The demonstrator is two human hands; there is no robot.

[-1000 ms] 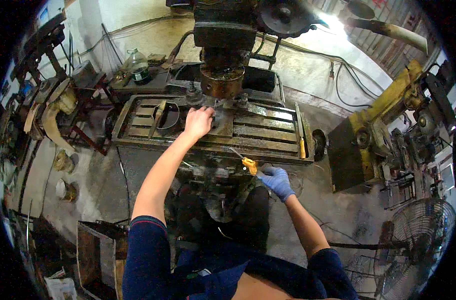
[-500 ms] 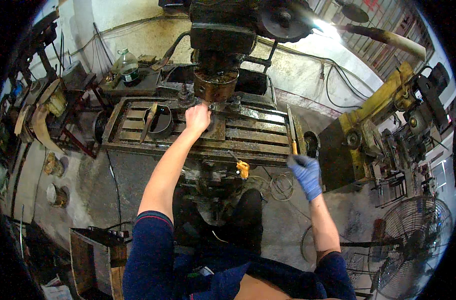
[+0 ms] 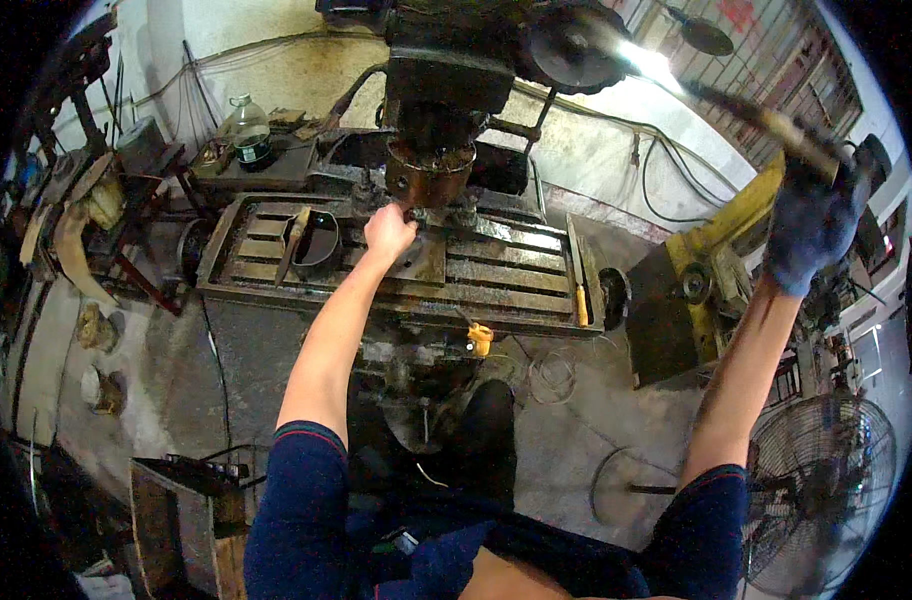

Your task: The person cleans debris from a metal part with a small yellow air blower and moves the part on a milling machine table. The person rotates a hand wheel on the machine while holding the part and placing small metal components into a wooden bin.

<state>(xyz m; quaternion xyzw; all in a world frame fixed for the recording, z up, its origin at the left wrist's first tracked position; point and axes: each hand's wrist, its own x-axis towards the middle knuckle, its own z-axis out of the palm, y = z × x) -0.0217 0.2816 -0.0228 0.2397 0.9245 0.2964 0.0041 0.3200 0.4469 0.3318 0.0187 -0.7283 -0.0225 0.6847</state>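
Observation:
My bare left hand (image 3: 389,234) is closed just below the rusty round spindle head (image 3: 431,170) of a dark machine. What its fingers hold is hidden. Up at the right, my right hand (image 3: 814,225), in a blue-grey glove, is wrapped round the end of a long lever (image 3: 761,118) that reaches out from the machine's round hub (image 3: 574,45). Beneath the left hand lies the slotted, oily machine table (image 3: 521,268). A dark round pan (image 3: 319,243) stands on it at the left, with a brush (image 3: 294,245) leaning across its rim.
A yellow-handled file (image 3: 581,300) lies along the table's right end. At the front edge hangs a yellow air gun (image 3: 479,338). A large plastic bottle (image 3: 250,130) stands back left. A yellow machine (image 3: 716,225) is at right, and a caged fan (image 3: 826,480) stands lower right.
My right hand has risen from beside the table's right end to the lever and closed on it. My left hand stays below the spindle head.

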